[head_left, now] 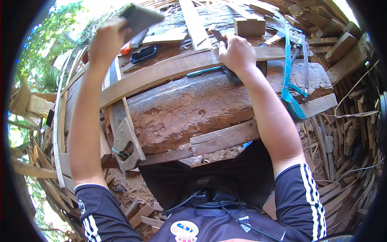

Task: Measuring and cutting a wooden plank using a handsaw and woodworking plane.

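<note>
Wooden offcuts lay all around a huge weathered log that served as the bench [181,105]. The left hand [105,40] was raised high, arm nearly straight, fingers closed round a flat grey block [140,18] — possibly a sharpening stone, though glare blurred it. The right hand [237,52] pressed down in a fist on a curved plank [161,72] lying across the log, gripping a dark narrow tool [219,37] — its lower end hidden under the palm. A teal saw [288,86] rested to the right.
</note>
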A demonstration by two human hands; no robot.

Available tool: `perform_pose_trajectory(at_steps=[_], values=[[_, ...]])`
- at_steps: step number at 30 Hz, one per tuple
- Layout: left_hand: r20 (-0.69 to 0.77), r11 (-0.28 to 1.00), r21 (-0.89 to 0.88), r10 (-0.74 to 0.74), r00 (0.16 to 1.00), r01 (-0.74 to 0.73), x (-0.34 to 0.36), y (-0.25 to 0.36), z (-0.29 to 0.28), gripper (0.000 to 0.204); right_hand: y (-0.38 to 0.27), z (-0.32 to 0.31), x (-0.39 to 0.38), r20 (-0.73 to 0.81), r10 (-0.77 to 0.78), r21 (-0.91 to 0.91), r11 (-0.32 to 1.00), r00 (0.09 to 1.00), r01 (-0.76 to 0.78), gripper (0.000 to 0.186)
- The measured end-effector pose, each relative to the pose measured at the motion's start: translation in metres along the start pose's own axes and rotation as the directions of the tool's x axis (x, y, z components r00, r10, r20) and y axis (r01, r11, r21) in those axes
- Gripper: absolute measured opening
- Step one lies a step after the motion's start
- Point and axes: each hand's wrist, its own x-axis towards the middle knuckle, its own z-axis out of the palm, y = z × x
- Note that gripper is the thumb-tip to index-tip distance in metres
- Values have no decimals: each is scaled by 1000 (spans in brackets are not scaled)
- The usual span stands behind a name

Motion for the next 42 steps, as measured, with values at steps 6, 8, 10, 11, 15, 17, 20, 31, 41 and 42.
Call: perform_pose_trajectory(at_steps=[6, 8, 10, 11, 15, 17, 20, 31, 41, 42], values=[[-125, 996, -39, 71, 990, -76, 32, 21, -84, 33, -1, -10, 4, 27, 6, -25, 1000, 1000, -6, 36], [-50, 999, 10, 40, 998, -40, 27, 16, -75, 31, -3, -11, 3, 47, 8, 8, 1000, 999, -9, 36], [-24, 967, 185, 183, 983, -175, 11, 11, -41, 18, 2, -10, 2, 50, 29, 8, 1000, 998, -29, 35], [169, 959, 261, 69, 983, -112, 4, 17, -33, 22, 2, -11, 2, 40, 33, 4, 999, 999, -33, 35], [437, 971, 201, -206, 876, 129, -31, 42, -11, 49, -6, -8, 2, 52, 40, -2, 999, 998, -40, 35], [344, 976, 112, -215, 914, 187, -29, 85, -7, 59, -3, -7, 2, 38, 18, 68, 997, 999, -20, 32], [355, 987, -148, -2, 935, 58, -20, 133, 14, 64, 2, -13, 0, 61, -11, 75, 997, 998, 6, 32], [492, 905, -401, 85, 866, 139, -28, 154, 89, 93, -22, -34, -5, 210, 3, 128, 991, 978, -30, 25], [544, 926, -335, 41, 838, 172, -27, 159, 90, 93, -37, -1, -13, 23, -188, -89, 978, 982, 189, 24], [585, 928, -327, 53, 810, 176, -25, 159, 88, 93, -41, -8, -20, 51, -171, -111, 978, 984, 176, 23]])
